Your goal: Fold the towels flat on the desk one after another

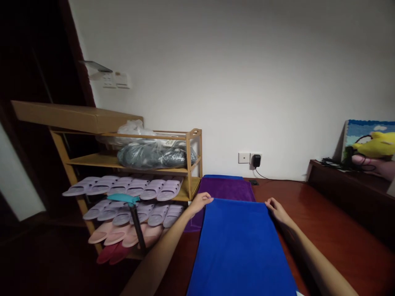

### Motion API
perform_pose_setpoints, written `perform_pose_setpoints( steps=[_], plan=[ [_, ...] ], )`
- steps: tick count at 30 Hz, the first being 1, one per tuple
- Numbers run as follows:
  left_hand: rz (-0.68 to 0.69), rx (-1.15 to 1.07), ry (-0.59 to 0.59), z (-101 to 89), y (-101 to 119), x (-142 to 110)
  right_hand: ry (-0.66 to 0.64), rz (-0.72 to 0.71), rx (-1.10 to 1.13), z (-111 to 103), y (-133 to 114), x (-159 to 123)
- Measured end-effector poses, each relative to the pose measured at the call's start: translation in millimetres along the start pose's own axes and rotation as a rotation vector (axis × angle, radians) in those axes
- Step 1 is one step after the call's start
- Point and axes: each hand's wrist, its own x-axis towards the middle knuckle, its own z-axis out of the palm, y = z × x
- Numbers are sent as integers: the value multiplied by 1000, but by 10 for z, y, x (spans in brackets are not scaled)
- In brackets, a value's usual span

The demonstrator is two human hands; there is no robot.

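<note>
A long blue towel (240, 246) stretches toward me over the reddish-brown wooden surface. My left hand (201, 202) pinches its far left corner, fingers closed. At the far right corner, my right hand (275, 207) grips the cloth between thumb and fingers. The far edge runs nearly straight between both hands. Behind it lies a purple towel (228, 187), partly covered by the blue one. A strip of another blue cloth (222, 177) shows beyond the purple, against the wall. The near end of the blue towel runs out of the frame.
On the left stands a wooden shoe rack (189, 164) with several slippers (166, 188), a plastic-wrapped bundle (154, 154) and a cardboard box (77, 117). A black plug (256, 160) trails a cord along the wall. At right, a dark raised ledge (345, 193) bears a yellow plush toy (378, 144).
</note>
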Motion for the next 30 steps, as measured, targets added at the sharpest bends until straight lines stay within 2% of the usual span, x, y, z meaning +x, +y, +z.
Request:
perform_pose_setpoints(
  steps=[3,6,9,14,18,21,25,30],
  plan=[
    [-42,-125,-19,-61,19,-4,-6,-20,101,-14,-100,4],
    [-58,-187,-23,-148,77,-28,-71,-28,167,-59,-252,-28],
    [-56,-202,-41,-274,165,-47,-144,-32,208,-150,-384,-64],
    [-59,-184,-87,-484,347,-91,-188,-37,249,-318,-538,-108],
    [-62,-148,-162,-589,478,-229,-366,-7,220,-421,-672,-205],
    [-55,-123,-204,-611,521,-378,-405,-16,132,-461,-760,-295],
    [-39,-100,-153,-611,521,-517,-393,-37,97,-480,-844,-359],
    [31,-93,13,-709,629,-535,-293,-116,76,-564,-1033,-349]
  ],
)
